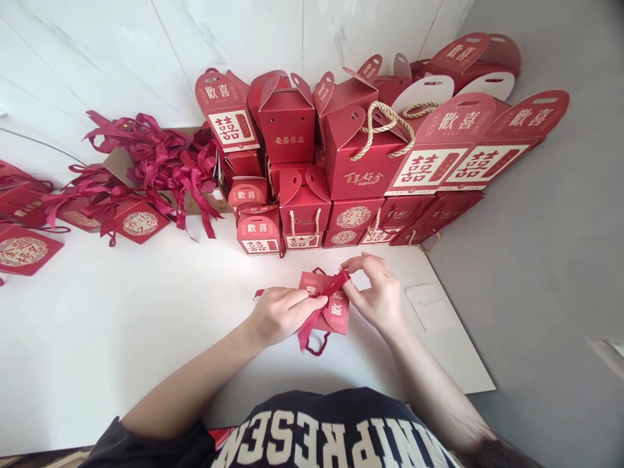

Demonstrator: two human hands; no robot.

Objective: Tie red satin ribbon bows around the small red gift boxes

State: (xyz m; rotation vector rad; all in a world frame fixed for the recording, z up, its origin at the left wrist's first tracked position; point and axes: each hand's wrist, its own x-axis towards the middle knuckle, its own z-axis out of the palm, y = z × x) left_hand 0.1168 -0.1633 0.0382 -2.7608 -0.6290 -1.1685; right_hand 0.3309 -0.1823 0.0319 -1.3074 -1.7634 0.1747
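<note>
White table (121, 338) carried stacked boxes (351, 162) — near its front edge, both hands (285, 315) (375, 296) pinched the ribbon (331, 289) on a small box (331, 305): light card, limp ribbon, probably best held by its ends.

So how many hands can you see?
2. The left hand grips the box and ribbon on the table's near side; the right hand pinches the ribbon beside it. No other hands show.
</note>
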